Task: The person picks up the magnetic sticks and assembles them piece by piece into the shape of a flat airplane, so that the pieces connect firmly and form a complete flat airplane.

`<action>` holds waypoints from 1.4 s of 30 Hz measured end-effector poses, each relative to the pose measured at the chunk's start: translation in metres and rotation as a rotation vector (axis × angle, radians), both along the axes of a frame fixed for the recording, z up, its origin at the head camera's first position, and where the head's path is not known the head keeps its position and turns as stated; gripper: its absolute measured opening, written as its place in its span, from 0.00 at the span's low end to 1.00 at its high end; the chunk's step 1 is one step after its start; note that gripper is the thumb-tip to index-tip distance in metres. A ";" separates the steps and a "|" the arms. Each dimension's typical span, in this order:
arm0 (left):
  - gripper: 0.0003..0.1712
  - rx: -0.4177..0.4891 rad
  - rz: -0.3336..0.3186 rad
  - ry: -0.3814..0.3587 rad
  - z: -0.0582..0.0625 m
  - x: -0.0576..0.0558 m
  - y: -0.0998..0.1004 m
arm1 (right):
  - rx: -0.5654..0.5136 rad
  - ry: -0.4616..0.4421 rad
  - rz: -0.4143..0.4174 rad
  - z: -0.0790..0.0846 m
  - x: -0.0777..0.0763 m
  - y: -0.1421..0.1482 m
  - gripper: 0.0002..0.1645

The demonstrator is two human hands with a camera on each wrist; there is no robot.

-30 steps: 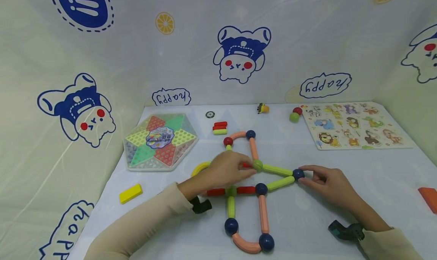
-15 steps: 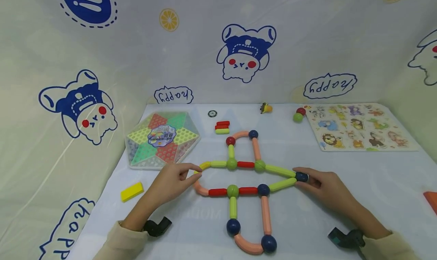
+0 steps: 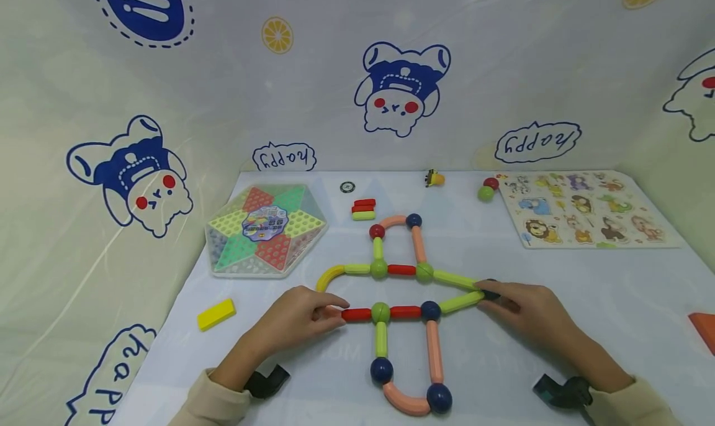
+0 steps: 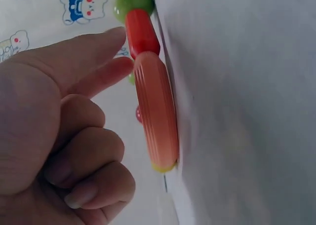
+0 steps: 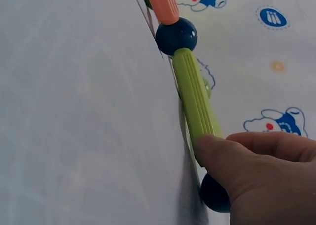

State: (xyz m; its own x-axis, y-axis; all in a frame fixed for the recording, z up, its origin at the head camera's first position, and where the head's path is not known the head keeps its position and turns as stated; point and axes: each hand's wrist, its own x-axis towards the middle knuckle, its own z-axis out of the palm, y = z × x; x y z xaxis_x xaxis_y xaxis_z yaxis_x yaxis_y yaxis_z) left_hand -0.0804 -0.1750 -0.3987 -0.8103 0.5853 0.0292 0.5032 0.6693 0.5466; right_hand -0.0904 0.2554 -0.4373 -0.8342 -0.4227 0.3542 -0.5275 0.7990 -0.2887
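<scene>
A flat figure of magnetic rods and balls lies on the white table in the head view. My left hand (image 3: pixel 304 317) is at its left end, thumb and index tips close beside the left end of a red rod (image 3: pixel 357 315). In the left wrist view that rod meets a curved pink rod (image 4: pixel 155 111), and the other fingers are curled in. My right hand (image 3: pixel 530 308) pinches the ends of the two light green rods (image 3: pixel 460 302) where they meet a dark blue ball (image 5: pixel 215 193), mostly covered in the head view.
A hexagonal Chinese checkers box (image 3: pixel 265 230) stands back left, a yellow block (image 3: pixel 216 315) before it. Loose short rods (image 3: pixel 364 210), a small yellow toy (image 3: pixel 434 178), two balls (image 3: pixel 486 194) and an animal puzzle board (image 3: pixel 589 210) lie behind. An orange block (image 3: pixel 704 330) is far right.
My left hand has moved from the middle green ball to the left end, first at the yellow curved rod, now by the red rod. My right fingers have shifted from the blue ball onto the rod ends.
</scene>
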 end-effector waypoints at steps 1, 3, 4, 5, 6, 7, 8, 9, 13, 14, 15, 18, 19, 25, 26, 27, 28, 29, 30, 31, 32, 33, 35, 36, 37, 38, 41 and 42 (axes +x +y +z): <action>0.16 0.001 -0.005 -0.005 -0.001 0.000 0.000 | -0.005 -0.009 0.012 0.000 0.000 -0.001 0.23; 0.16 0.010 -0.012 -0.013 -0.003 -0.001 0.001 | -0.014 -0.017 0.035 0.000 0.000 -0.002 0.22; 0.16 0.012 -0.013 -0.017 -0.003 -0.001 0.001 | -0.014 -0.017 0.046 0.000 0.000 -0.003 0.22; 0.16 0.012 -0.014 -0.020 -0.004 -0.001 0.001 | -0.011 -0.012 0.054 0.000 0.000 -0.003 0.22; 0.16 0.012 -0.013 -0.023 -0.004 -0.002 0.002 | -0.011 -0.006 0.062 0.000 -0.001 -0.004 0.22; 0.16 0.011 -0.012 -0.023 -0.005 -0.002 0.002 | -0.010 0.005 0.071 0.000 -0.001 -0.004 0.22; 0.16 0.012 -0.011 -0.022 -0.005 -0.002 0.002 | -0.007 0.017 0.081 0.000 -0.001 -0.004 0.21; 0.16 0.012 -0.010 -0.023 -0.005 -0.002 0.002 | 0.001 0.030 0.087 0.000 -0.002 -0.004 0.21; 0.16 0.007 -0.007 -0.021 -0.005 -0.002 0.003 | 0.011 0.085 0.115 -0.001 -0.002 -0.004 0.21; 0.16 0.005 -0.006 -0.018 -0.005 -0.002 0.003 | 0.013 0.093 0.120 -0.001 -0.002 -0.004 0.21; 0.16 0.004 -0.005 -0.018 -0.006 -0.002 0.003 | 0.014 0.096 0.121 -0.002 -0.002 -0.004 0.21; 0.16 0.001 -0.004 -0.019 -0.006 -0.002 0.003 | 0.016 0.090 0.113 -0.001 0.000 -0.004 0.21; 0.16 0.001 -0.003 -0.022 -0.006 -0.002 0.003 | 0.016 0.084 0.107 0.000 0.000 -0.004 0.21; 0.15 -0.012 0.009 -0.016 -0.005 -0.002 0.003 | 0.011 0.032 0.067 0.003 0.001 -0.005 0.21; 0.14 -0.014 0.013 -0.016 -0.005 -0.002 0.002 | 0.012 0.025 0.062 0.004 0.000 -0.004 0.21; 0.14 -0.016 0.017 -0.016 -0.004 -0.002 0.002 | 0.011 0.020 0.056 0.004 0.000 -0.004 0.22; 0.14 -0.019 0.020 -0.018 -0.004 -0.002 0.002 | 0.011 0.018 0.051 0.004 0.000 -0.002 0.22; 0.14 -0.021 0.022 -0.017 -0.004 -0.002 0.003 | 0.011 0.015 0.042 0.003 0.000 -0.001 0.23; 0.14 -0.024 0.024 -0.017 -0.004 -0.002 0.003 | 0.016 0.010 0.023 0.003 0.000 0.002 0.24; 0.14 -0.025 0.026 -0.016 -0.004 -0.002 0.003 | 0.012 0.000 0.003 0.003 0.001 0.005 0.26; 0.14 -0.029 0.025 -0.011 -0.003 -0.002 0.004 | 0.007 -0.013 -0.017 0.004 0.001 0.008 0.28; 0.14 -0.032 0.024 -0.003 -0.003 -0.003 0.005 | 0.002 -0.030 -0.038 0.004 0.001 0.011 0.30; 0.14 -0.035 0.016 0.013 -0.003 -0.003 0.006 | -0.017 -0.087 -0.082 0.003 0.000 0.018 0.31; 0.14 -0.035 0.012 0.021 -0.002 -0.004 0.007 | -0.034 -0.122 -0.098 0.003 -0.001 0.021 0.31; 0.14 -0.033 0.008 0.030 -0.001 -0.005 0.009 | -0.052 -0.156 -0.105 0.003 -0.002 0.023 0.30; 0.13 -0.036 0.003 0.039 0.001 -0.005 0.011 | -0.072 -0.185 -0.107 0.003 -0.003 0.025 0.29; 0.11 -0.055 -0.020 0.071 0.010 -0.010 0.025 | -0.131 -0.253 -0.089 0.003 -0.005 0.026 0.26; 0.11 -0.066 -0.036 0.081 0.014 -0.012 0.032 | -0.146 -0.268 -0.079 0.003 -0.006 0.026 0.25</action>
